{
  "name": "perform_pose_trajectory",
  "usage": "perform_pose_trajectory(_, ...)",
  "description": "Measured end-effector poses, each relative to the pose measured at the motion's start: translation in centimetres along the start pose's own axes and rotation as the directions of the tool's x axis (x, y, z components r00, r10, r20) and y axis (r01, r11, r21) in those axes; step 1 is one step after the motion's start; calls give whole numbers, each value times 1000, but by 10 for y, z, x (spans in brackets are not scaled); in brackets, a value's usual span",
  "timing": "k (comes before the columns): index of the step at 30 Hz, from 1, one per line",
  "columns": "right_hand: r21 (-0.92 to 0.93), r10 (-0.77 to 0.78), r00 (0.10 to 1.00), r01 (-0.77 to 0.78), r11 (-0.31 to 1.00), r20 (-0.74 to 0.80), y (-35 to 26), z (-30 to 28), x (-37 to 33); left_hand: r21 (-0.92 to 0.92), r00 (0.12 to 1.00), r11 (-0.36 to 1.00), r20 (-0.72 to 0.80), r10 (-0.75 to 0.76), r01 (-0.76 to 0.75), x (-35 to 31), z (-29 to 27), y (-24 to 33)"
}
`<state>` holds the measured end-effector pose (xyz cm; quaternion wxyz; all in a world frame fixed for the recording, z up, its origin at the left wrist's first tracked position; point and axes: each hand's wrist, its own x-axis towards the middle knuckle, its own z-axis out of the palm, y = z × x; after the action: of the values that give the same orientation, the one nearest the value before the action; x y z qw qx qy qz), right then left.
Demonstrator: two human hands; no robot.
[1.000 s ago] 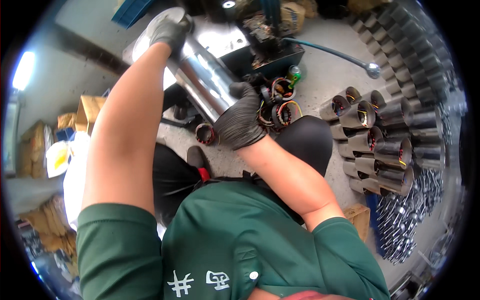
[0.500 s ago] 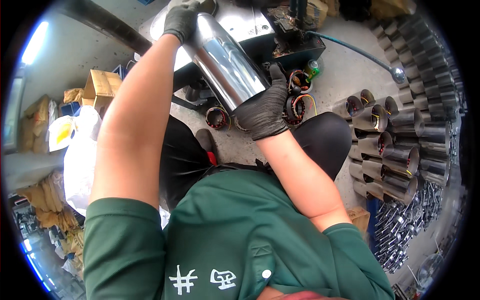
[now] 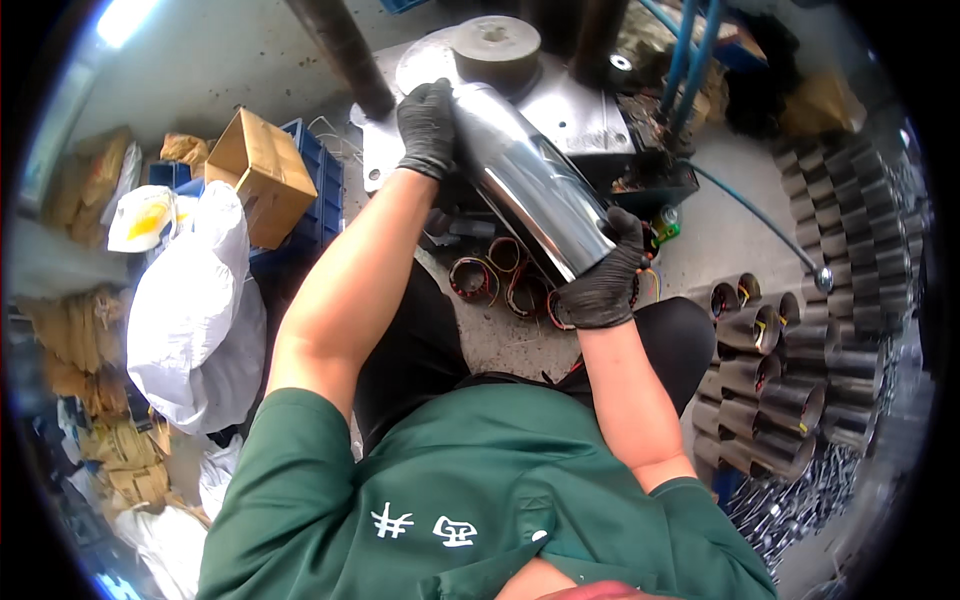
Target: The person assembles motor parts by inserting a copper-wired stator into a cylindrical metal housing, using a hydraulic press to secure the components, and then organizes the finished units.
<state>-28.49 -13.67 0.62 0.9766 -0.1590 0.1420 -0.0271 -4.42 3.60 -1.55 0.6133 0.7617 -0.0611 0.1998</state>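
A shiny metal cylinder (image 3: pixel 535 185) lies tilted between my hands, running from upper left to lower right. At its far end my left hand (image 3: pixel 428 125), in a dark grey glove, grips the side. My right hand (image 3: pixel 607 275), gloved alike, is closed round the near end, thumb along the side. Behind the cylinder, a round metal block (image 3: pixel 496 50) stands on a pale metal machine plate (image 3: pixel 590 118). On the floor below lie several wound stator rings (image 3: pixel 474 280) with coloured wires; the cylinder and my right hand partly cover them.
Dark columns (image 3: pixel 348 60) rise from the machine. Right of it, a hose with a round metal end (image 3: pixel 823 279) crosses above the floor. Metal sleeves (image 3: pixel 755 330) with wires inside are stacked at right, beside shiny metal parts (image 3: pixel 795 505). A cardboard box (image 3: pixel 262 180) and white sack (image 3: pixel 190 320) stand at left.
The view has shifted, so more of the machine plate and the round block shows. Both hands still hold the cylinder, which appears farther right and lower in the picture.
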Motion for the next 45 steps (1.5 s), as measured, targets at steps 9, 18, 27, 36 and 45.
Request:
perform_pose_trajectory(9,-17,-67,993,69,997,94,6,25,-32,-341,933,869,-101,344,-358,1,-33,73)
perform_pose_trajectory(18,-136,-9,977,38,990,212,21,29,-17,318,936,939,352,12,-132,14,-4,42)
perform_pose_trajectory(27,-27,0,983,5,1000,181,16,2,8,784,886,524,449,-111,-332,39,41,80)
perform_pose_trajectory(36,57,23,999,-24,998,26,30,-22,10,862,892,404,408,-196,-306,19,52,115)
perform_pose_trajectory(45,-252,-87,995,71,965,-53,0,-32,-110,630,636,-115,771,-29,-768,78,51,47)
